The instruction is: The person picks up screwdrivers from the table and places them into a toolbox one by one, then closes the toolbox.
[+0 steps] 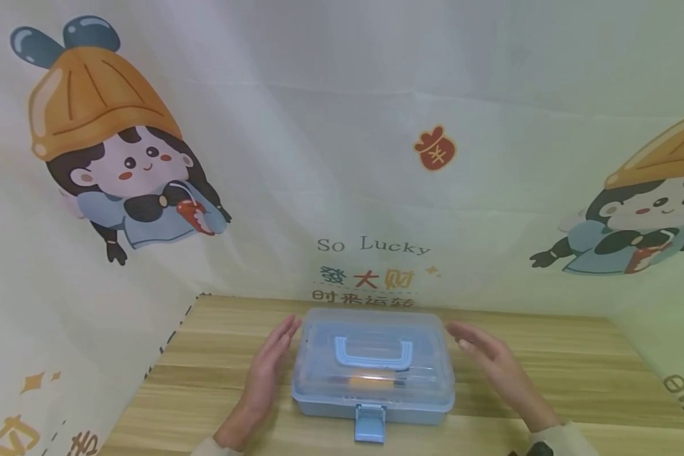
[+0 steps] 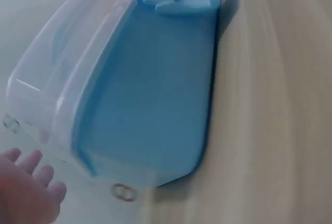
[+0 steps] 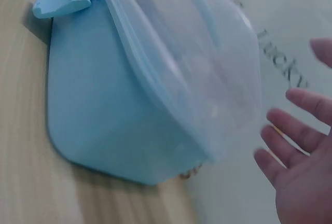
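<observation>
A light blue box [image 1: 319, 413] stands on the wooden table with its clear lid [image 1: 319, 354] down over it. A blue carrying handle [image 1: 373, 363] lies flat on the lid, and the front latch [image 1: 370, 424] sticks outward from the wall. Through the plastic shows an orange item [image 1: 372, 380], its shape blurred. My left hand [image 1: 266, 367] is held upright along the box's left side, fingers extended. On the other side my right hand [image 1: 493, 358] has its fingers pointing toward the lid's far right corner. In the right wrist view its fingers are spread, with nothing in them.
A pale printed cloth [image 1: 370, 158] hangs behind the table [image 1: 547, 380] and along both sides. The box is close to the table's back edge. A dark object [image 1: 540, 449] shows at the right wrist.
</observation>
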`<act>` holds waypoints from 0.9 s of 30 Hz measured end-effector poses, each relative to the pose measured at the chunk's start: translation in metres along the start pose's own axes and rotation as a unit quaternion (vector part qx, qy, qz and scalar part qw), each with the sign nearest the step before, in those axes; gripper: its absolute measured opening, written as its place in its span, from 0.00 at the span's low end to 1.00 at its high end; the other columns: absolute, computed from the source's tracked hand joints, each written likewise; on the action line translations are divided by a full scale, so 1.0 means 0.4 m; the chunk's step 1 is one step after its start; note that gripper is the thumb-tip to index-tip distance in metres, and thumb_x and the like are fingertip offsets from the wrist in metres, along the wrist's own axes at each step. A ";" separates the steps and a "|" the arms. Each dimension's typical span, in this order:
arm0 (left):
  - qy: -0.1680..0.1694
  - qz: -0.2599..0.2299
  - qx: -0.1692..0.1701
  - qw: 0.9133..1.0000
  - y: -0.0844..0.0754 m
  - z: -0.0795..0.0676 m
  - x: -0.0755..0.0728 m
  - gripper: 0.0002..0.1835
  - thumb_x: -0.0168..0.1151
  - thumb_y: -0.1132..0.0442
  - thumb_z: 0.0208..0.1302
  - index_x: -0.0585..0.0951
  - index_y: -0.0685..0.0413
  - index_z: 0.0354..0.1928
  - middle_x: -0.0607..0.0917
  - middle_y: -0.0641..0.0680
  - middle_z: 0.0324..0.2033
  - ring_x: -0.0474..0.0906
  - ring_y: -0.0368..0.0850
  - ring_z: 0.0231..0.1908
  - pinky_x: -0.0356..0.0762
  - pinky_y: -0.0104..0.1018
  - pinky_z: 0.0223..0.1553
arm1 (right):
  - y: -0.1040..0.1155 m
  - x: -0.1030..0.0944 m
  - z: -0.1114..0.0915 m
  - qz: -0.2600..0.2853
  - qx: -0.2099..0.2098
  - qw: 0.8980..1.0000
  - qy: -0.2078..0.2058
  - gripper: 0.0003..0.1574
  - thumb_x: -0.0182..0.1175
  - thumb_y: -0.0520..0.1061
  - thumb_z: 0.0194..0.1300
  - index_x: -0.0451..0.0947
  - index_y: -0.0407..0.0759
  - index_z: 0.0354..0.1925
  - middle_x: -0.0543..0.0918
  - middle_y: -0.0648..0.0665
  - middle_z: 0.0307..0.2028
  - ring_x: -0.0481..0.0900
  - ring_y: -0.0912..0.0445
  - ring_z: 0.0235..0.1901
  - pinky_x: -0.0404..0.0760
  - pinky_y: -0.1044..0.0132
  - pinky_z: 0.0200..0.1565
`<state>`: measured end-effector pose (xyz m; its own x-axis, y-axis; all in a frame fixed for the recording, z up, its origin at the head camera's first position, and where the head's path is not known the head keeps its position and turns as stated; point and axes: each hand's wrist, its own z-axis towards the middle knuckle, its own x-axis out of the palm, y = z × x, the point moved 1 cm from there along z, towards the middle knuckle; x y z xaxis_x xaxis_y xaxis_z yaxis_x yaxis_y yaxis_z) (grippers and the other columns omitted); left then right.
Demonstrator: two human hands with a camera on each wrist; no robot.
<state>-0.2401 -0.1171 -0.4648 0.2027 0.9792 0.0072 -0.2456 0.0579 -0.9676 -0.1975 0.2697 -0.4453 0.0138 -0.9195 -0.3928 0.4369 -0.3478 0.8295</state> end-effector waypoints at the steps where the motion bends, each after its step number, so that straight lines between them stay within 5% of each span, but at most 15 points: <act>1: -0.007 0.042 0.014 0.999 -0.006 0.002 0.003 0.27 0.44 0.54 0.78 0.62 0.55 0.74 0.67 0.57 0.71 0.58 0.51 0.73 0.49 0.52 0.74 | 0.012 0.006 0.003 -0.045 0.006 0.999 -0.010 0.23 0.50 0.39 0.75 0.71 0.35 0.64 0.78 0.39 0.61 0.77 0.57 0.58 0.78 0.59 0.60; 5: -0.007 0.209 0.109 0.972 -0.032 0.012 0.025 0.28 0.57 0.60 0.72 0.67 0.53 0.71 0.70 0.54 0.70 0.62 0.55 0.71 0.57 0.56 0.71 | 0.057 0.037 0.018 -0.158 -0.061 0.985 -0.013 0.25 0.61 0.38 0.67 0.75 0.41 0.62 0.78 0.39 0.61 0.75 0.44 0.60 0.75 0.40 0.58; 8: 0.019 0.296 0.161 0.942 -0.048 0.023 0.046 0.31 0.61 0.59 0.68 0.67 0.52 0.72 0.67 0.54 0.71 0.61 0.57 0.72 0.58 0.58 0.70 | 0.080 0.067 0.027 -0.199 -0.124 0.972 0.002 0.28 0.66 0.37 0.61 0.76 0.42 0.60 0.77 0.40 0.61 0.73 0.43 0.62 0.72 0.45 0.62; 14: 0.075 0.408 0.173 0.893 -0.064 0.048 0.081 0.33 0.59 0.51 0.68 0.65 0.50 0.73 0.58 0.53 0.75 0.51 0.53 0.76 0.51 0.55 0.73 | 0.110 0.127 0.040 -0.251 -0.221 0.941 0.047 0.28 0.66 0.45 0.63 0.75 0.40 0.60 0.75 0.39 0.62 0.70 0.43 0.64 0.71 0.48 0.63; 19: 0.103 0.448 0.202 0.865 -0.073 0.065 0.108 0.32 0.59 0.50 0.67 0.69 0.51 0.71 0.61 0.58 0.74 0.53 0.56 0.75 0.48 0.56 0.74 | 0.119 0.173 0.045 -0.295 -0.300 0.905 0.061 0.26 0.59 0.54 0.69 0.77 0.42 0.59 0.76 0.39 0.60 0.71 0.42 0.63 0.71 0.48 0.63; 25: 0.144 0.513 0.192 0.824 -0.073 0.068 0.127 0.32 0.54 0.46 0.70 0.67 0.48 0.72 0.60 0.60 0.74 0.52 0.57 0.75 0.47 0.60 0.74 | 0.119 0.219 0.040 -0.351 -0.349 0.866 0.072 0.29 0.64 0.54 0.63 0.77 0.43 0.58 0.77 0.38 0.59 0.74 0.41 0.60 0.74 0.42 0.58; 27: 0.153 0.523 0.187 0.817 -0.073 0.067 0.129 0.31 0.52 0.45 0.71 0.67 0.47 0.73 0.60 0.59 0.74 0.51 0.57 0.75 0.47 0.61 0.74 | 0.118 0.231 0.034 -0.379 -0.348 0.854 0.076 0.32 0.63 0.58 0.64 0.76 0.44 0.61 0.77 0.38 0.60 0.74 0.42 0.61 0.75 0.42 0.59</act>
<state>-0.2479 -0.0629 -0.4296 -0.0905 0.4394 -0.8937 -0.6963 -0.6695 -0.2586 -0.1877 0.1660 -0.4370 -0.4165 -0.4260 -0.8031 0.8004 -0.5908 -0.1017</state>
